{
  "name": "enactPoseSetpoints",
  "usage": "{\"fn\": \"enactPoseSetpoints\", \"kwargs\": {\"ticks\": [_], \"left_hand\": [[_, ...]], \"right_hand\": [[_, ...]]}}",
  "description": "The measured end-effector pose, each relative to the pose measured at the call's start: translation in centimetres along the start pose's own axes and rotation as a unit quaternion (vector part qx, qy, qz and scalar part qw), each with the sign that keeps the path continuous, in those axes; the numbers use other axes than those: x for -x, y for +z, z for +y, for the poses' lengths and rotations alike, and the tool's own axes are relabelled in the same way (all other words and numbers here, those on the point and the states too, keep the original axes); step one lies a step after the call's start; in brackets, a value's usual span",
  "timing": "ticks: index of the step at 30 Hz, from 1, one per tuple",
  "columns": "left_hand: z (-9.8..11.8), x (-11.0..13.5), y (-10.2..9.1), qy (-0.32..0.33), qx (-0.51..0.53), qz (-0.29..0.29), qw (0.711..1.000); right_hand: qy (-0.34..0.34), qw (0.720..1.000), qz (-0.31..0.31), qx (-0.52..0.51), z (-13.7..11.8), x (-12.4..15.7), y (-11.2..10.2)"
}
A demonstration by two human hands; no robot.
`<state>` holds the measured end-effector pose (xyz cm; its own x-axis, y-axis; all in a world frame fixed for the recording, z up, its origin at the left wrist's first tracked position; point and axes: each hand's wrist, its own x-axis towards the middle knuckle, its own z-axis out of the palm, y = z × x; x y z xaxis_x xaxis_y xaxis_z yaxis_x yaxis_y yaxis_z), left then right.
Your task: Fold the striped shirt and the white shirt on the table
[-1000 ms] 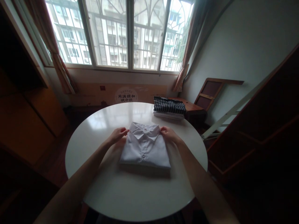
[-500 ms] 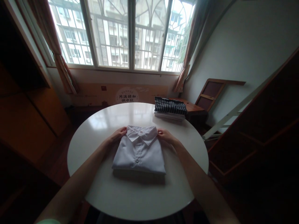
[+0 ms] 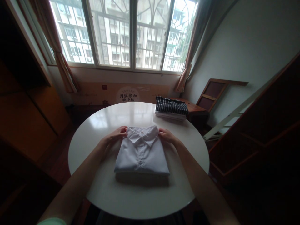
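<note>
A folded white collared shirt (image 3: 141, 153) lies in the middle of the round white table (image 3: 105, 131), collar pointing away from me. My left hand (image 3: 115, 136) pinches the shirt's left shoulder edge beside the collar. On the other side my right hand (image 3: 167, 136) grips the right shoulder edge. Both hands have their fingers closed on the fabric. The shirt rests flat, buttons facing up.
A stack of folded clothes (image 3: 171, 108) topped by a dark striped garment sits at the table's far right edge. Behind the table are a cardboard box (image 3: 122, 93), a barred window (image 3: 126, 34) and curtains. Wooden furniture (image 3: 28, 118) stands left, a wooden frame (image 3: 212, 93) right.
The shirt and both hands slid slightly toward me and left, then settled. The hands stay gripping the shoulders beside the collar.
</note>
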<state>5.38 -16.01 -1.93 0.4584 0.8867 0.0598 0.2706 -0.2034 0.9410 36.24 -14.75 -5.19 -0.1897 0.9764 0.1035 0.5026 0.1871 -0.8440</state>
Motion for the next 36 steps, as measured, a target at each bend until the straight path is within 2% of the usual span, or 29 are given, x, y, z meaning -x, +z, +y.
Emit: {"fn": "enactPoseSetpoints", "kwargs": {"ticks": [5,10,14,20,24,26,28,32,36], "left_hand": [[-0.2,0.2,-0.2,-0.002,-0.016,0.029,0.999],[-0.5,0.2,0.3,-0.034,0.083,-0.015,0.996],[-1.3,-0.1,0.5,-0.058,0.125,0.051,0.989],[-3.4,-1.4,0.4,-0.052,0.037,0.100,0.993],[-4.7,-2.2,0.7,0.001,0.048,0.129,0.990],[-5.1,-2.5,1.0,0.023,0.076,0.120,0.990],[-5.3,-2.8,1.4,0.035,0.102,0.106,0.989],[-5.0,-3.4,1.9,0.045,0.120,0.079,0.989],[-4.6,-3.7,1.9,-0.009,0.048,0.081,0.996]], "right_hand": [[0.005,1.000,0.002,0.002,0.0,0.1,0.0],[0.005,1.000,0.010,0.020,-0.4,0.2,0.1],[0.005,0.999,0.030,0.029,-0.5,0.2,0.1],[-0.021,0.995,0.064,0.071,-0.4,0.2,0.1],[-0.008,0.996,0.087,-0.015,-0.4,0.0,0.5],[-0.008,0.993,0.081,-0.082,-0.6,-0.1,0.9],[-0.021,0.992,0.070,-0.107,-0.7,-0.2,1.4],[-0.024,0.995,0.083,-0.042,-0.9,-0.6,2.2],[0.033,0.994,0.106,0.015,-1.1,-1.2,2.9]]}}
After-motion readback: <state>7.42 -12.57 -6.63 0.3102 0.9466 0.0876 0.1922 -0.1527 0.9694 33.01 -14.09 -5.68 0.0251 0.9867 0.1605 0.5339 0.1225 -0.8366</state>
